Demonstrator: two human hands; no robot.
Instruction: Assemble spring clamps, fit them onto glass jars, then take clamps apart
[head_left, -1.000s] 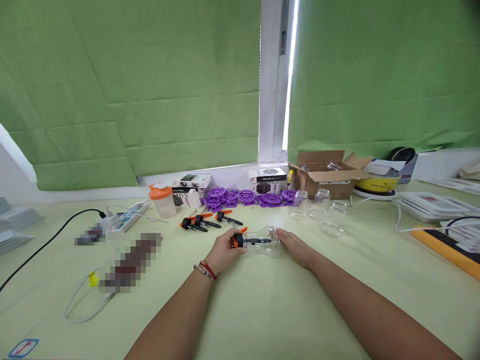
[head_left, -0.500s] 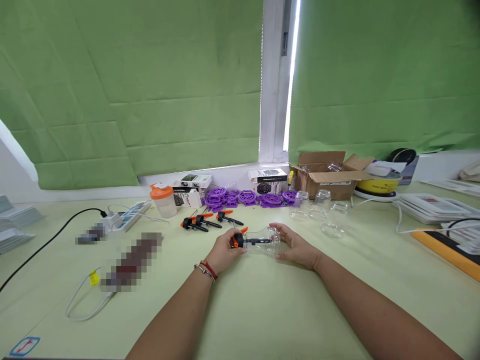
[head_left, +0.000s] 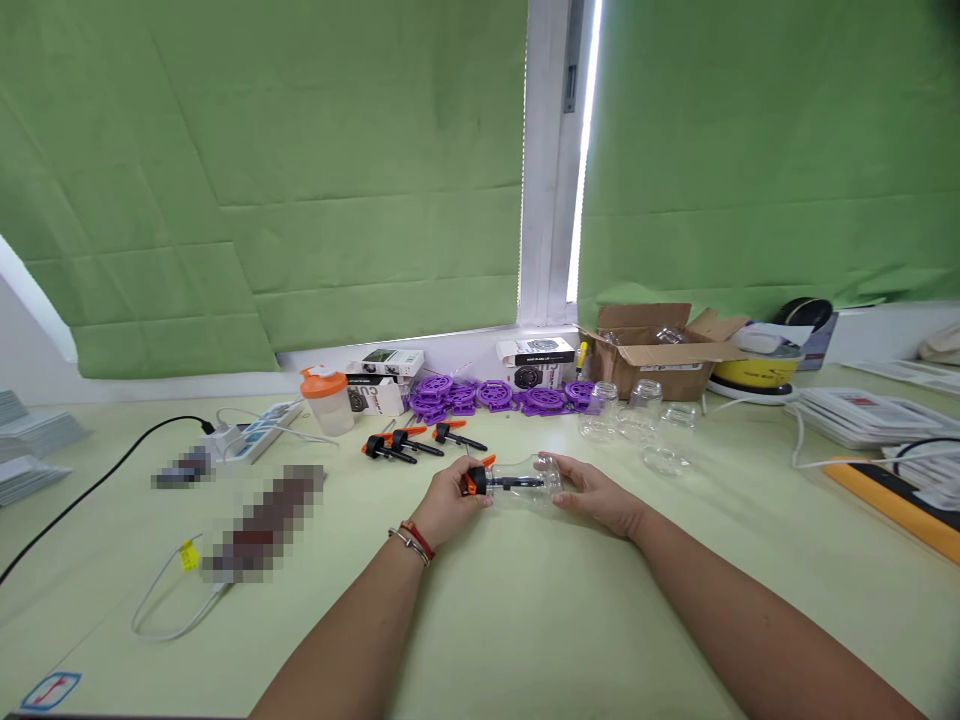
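Note:
A clear plastic bottle (head_left: 517, 468) lies on its side between my hands, just above or on the table. My left hand (head_left: 451, 497) is closed around a black-and-orange sprayer head (head_left: 475, 481) at the bottle's neck. The head's black tube (head_left: 519, 483) reaches inside the bottle. At the other end, my right hand (head_left: 592, 493) grips the bottle's base, thumb on the near side and fingers on the far side. Beyond the left hand lie several similar sprayer heads (head_left: 406, 441) with orange levers. Three clear bottles (head_left: 667, 440) stand upside down or upright to the right; I cannot tell which.
Purple plastic wheel-like parts (head_left: 495, 394) lie along the wall by small printed boxes (head_left: 534, 365). An open cardboard box (head_left: 664, 370) stands at back right. An orange-lidded cup (head_left: 327, 402), a power strip (head_left: 262, 434) and cables are at left. White stacked panels (head_left: 862, 412) lie right.
My right hand's fingers have shifted slightly on the bottle's base, the thumb lying further over its near side. The left hand and the sprayer head stay in place.

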